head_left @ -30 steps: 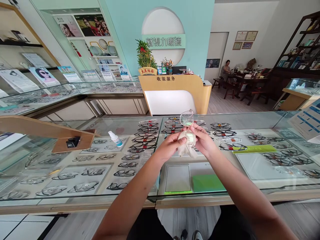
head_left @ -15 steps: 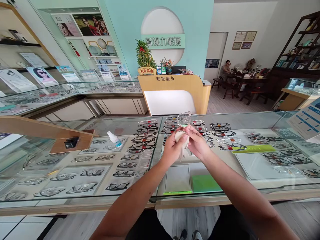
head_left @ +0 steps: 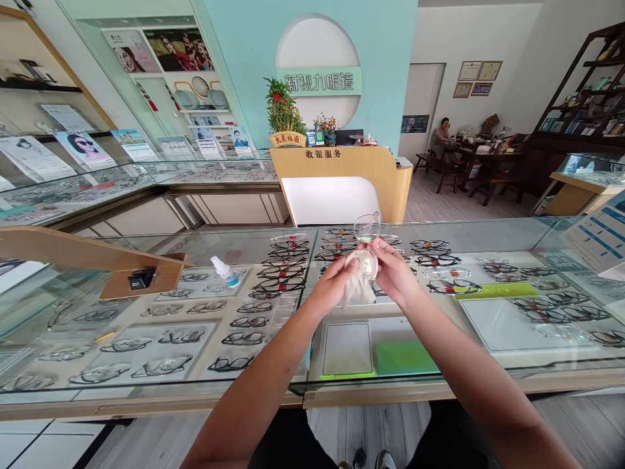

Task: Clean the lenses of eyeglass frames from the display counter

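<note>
A pair of thin-rimmed eyeglasses (head_left: 367,227) is held up over the glass counter, one lens above the other. My right hand (head_left: 393,268) grips the frame near its middle, fingers closed. From the other side, my left hand (head_left: 334,283) pinches a pale cleaning cloth (head_left: 359,288) against the lower lens. The cloth's loose end hangs below my fingers. Part of the lower lens shows in front of the cloth, while the fingertips behind it are hidden. Both hands are above the counter, apart from the frames displayed inside.
Below the hands is a glass display counter (head_left: 195,395) holding rows of eyeglasses. A white spray bottle (head_left: 225,272) stands on the left, near a wooden stand (head_left: 141,264). Leaflets (head_left: 598,238) stand at the right. Beyond is a cashier desk (head_left: 336,163); a person (head_left: 442,133) sits far back.
The eyeglasses and both hands have shifted slightly right. My left hand has opened out the bunched cloth, so more of it hangs down and the lower lens shows.
</note>
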`<control>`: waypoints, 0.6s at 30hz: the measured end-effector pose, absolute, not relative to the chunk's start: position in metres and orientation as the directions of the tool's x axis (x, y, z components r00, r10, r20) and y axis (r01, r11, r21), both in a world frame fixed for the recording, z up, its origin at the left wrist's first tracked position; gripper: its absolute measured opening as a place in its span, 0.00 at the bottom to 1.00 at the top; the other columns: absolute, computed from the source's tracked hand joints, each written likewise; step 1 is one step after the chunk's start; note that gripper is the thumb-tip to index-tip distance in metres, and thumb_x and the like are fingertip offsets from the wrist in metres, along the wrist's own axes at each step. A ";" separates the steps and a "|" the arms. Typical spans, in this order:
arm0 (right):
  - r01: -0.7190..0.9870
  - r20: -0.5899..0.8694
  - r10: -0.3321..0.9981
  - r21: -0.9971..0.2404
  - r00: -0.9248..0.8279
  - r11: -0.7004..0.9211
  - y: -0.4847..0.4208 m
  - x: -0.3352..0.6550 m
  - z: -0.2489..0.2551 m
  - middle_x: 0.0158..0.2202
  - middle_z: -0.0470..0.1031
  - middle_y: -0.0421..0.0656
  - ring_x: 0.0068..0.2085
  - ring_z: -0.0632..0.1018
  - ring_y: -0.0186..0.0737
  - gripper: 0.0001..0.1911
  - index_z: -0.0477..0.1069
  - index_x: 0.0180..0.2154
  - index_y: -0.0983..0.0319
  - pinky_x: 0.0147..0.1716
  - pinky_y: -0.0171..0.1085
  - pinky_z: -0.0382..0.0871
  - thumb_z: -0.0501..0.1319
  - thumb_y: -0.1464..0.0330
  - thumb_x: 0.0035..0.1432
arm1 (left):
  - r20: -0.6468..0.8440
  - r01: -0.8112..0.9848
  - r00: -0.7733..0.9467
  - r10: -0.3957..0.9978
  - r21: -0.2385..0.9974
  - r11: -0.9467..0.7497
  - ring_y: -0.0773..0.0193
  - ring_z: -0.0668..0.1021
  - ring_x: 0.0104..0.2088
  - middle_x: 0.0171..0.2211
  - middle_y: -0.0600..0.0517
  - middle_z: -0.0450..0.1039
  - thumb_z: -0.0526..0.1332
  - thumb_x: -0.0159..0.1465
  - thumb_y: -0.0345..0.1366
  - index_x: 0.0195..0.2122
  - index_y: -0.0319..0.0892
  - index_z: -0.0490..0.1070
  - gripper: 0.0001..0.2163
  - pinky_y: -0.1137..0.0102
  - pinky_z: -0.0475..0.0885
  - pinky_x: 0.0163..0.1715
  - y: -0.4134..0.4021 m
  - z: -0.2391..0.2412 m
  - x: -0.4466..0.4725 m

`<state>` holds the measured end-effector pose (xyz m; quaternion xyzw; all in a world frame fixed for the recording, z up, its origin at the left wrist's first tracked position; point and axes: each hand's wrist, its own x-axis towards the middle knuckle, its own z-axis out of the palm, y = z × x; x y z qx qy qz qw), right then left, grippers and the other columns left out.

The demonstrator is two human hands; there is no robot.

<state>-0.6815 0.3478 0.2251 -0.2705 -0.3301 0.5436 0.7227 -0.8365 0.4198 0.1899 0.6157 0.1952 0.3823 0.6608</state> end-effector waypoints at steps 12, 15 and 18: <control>-0.378 0.271 0.949 -0.872 0.160 0.313 0.346 -0.683 0.224 0.33 0.72 0.39 0.39 0.71 0.40 0.19 0.79 0.29 0.57 0.44 0.39 0.65 0.80 0.52 0.52 | 0.184 -0.542 0.471 0.863 0.832 0.118 0.44 0.83 0.59 0.53 0.41 0.85 0.78 0.59 0.61 0.52 0.42 0.82 0.31 0.54 0.78 0.59 0.435 0.208 -0.843; -0.336 0.283 0.948 -0.887 0.147 0.317 0.345 -0.687 0.224 0.33 0.71 0.39 0.40 0.69 0.41 0.20 0.78 0.28 0.57 0.45 0.40 0.64 0.80 0.50 0.52 | 0.200 -0.531 0.478 0.855 0.842 0.100 0.44 0.84 0.58 0.51 0.40 0.86 0.76 0.59 0.63 0.51 0.41 0.82 0.31 0.53 0.78 0.59 0.434 0.210 -0.842; -0.310 0.287 0.946 -0.894 0.153 0.322 0.344 -0.687 0.224 0.33 0.69 0.39 0.40 0.68 0.41 0.21 0.77 0.28 0.57 0.45 0.39 0.63 0.79 0.50 0.53 | 0.198 -0.522 0.458 0.867 0.849 0.081 0.45 0.84 0.57 0.49 0.41 0.86 0.76 0.59 0.64 0.50 0.41 0.82 0.31 0.56 0.79 0.55 0.435 0.208 -0.842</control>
